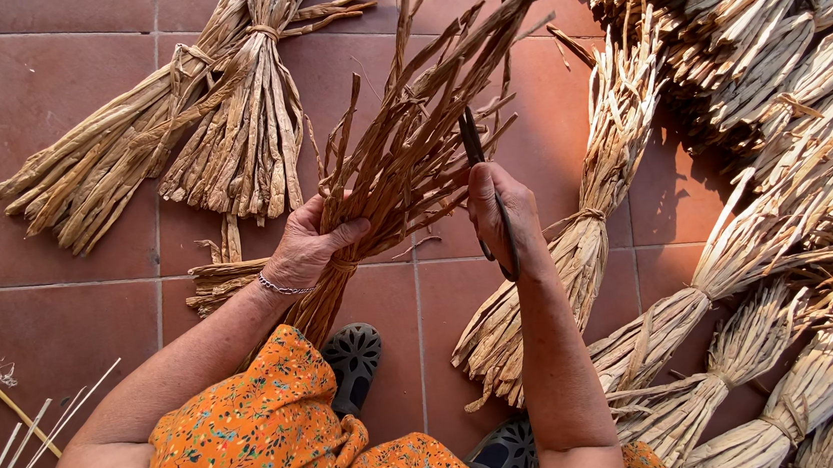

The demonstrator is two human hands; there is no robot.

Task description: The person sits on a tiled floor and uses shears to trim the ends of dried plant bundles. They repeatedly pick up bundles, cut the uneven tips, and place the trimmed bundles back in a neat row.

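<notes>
I see the left hand [305,249] clenched around a dried-leaf bundle [400,155] at its tie; right hand [497,215], just right of the bundle, grasping dark scissors [489,189], blades against its strands.

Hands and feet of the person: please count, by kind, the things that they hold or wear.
dried-stalk bundle: 1, in the left hand
scissors: 1, in the right hand
bracelet: 1, on the left wrist
dark sandals: 2
Total: 5
</notes>
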